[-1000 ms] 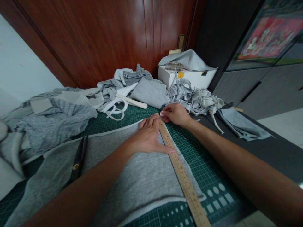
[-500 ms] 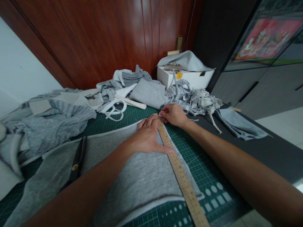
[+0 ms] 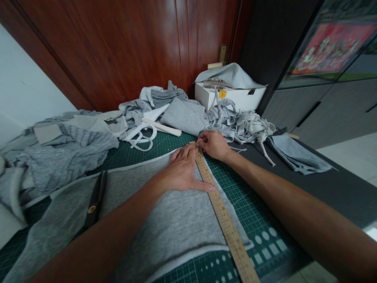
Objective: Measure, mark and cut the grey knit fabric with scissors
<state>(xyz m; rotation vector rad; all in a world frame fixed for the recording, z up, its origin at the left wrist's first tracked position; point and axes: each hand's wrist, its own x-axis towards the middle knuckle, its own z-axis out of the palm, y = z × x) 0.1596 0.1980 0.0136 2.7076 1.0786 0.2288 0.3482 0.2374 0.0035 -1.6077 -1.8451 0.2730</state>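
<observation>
On wooden ruler, left hand splayed, beside it, right hand pinching small pale piece

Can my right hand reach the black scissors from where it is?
Probably not directly: the left forearm lies between the right hand and the black scissors, hiding part of them from view.

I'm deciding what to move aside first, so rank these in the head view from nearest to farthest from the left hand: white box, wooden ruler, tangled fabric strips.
1. Wooden ruler: touching, under the thumb of the left hand.
2. Tangled fabric strips: ahead, to the right.
3. White box: behind the strips, farthest back.
</observation>
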